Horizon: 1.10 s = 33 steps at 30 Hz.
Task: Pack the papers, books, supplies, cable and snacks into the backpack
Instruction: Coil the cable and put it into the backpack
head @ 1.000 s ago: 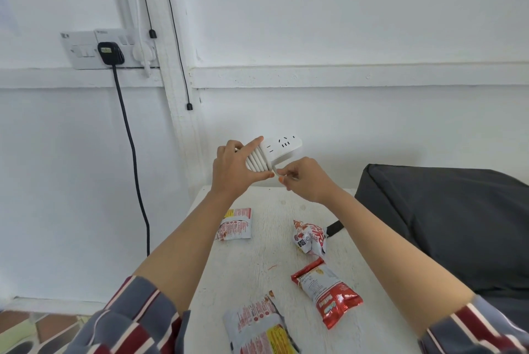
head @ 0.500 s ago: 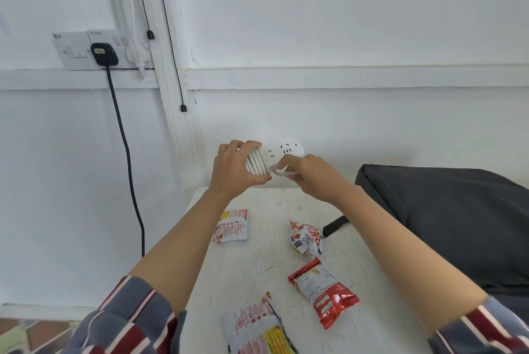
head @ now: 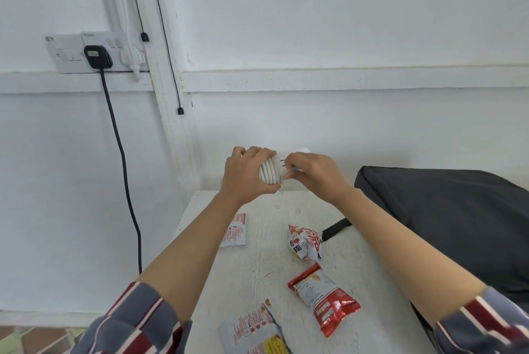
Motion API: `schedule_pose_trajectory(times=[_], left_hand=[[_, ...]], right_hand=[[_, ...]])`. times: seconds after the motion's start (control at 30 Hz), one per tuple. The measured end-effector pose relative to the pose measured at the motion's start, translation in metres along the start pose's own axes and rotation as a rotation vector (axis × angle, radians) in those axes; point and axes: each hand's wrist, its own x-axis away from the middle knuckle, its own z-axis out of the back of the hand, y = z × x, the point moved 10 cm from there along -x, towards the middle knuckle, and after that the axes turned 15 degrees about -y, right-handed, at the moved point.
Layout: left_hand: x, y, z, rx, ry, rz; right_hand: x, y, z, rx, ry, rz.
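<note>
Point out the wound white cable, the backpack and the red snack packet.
wound cable (head: 269, 173): head view, on the white coils.
backpack (head: 458, 219): head view, on its dark upper panel.
red snack packet (head: 322, 296): head view, on its pale middle.

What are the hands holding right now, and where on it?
Left hand grips the power strip round its coiled cable; right hand pinches the cable's loose end.

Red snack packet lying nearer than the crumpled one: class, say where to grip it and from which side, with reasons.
Probably from above, pinching across the puffed middle of the red snack packet. It lies flat on the table, so no fingers fit beneath, and its short width suits a pinch.
</note>
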Motion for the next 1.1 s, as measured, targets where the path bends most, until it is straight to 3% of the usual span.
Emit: schedule_pose_trajectory(times=[0.2,0.47,0.77,0.83,0.97,1.1], left_hand=[[-0.003,0.005,-0.012,0.15,-0.027,-0.041],[-0.015,0.017,-0.016,0.235,-0.013,-0.071],[-0.035,0.034,-0.007,0.269,0.086,-0.126],[-0.04,0.042,-0.004,0.272,0.095,-0.13],[-0.051,0.06,-0.002,0.31,0.117,-0.118],[-0.057,0.06,0.011,0.415,0.22,-0.04]], right_hand=[[0.005,0.053,0.008,-0.268,0.09,-0.224],[0.007,0.068,0.012,-0.439,0.087,-0.272],[0.027,0.099,0.027,-0.303,0.087,-0.282],[0.041,0.113,0.03,-0.398,0.064,-0.35],[0.07,0.145,0.027,-0.817,0.01,-0.536],[0.096,0.164,0.003,-1.06,-0.227,-0.608]])
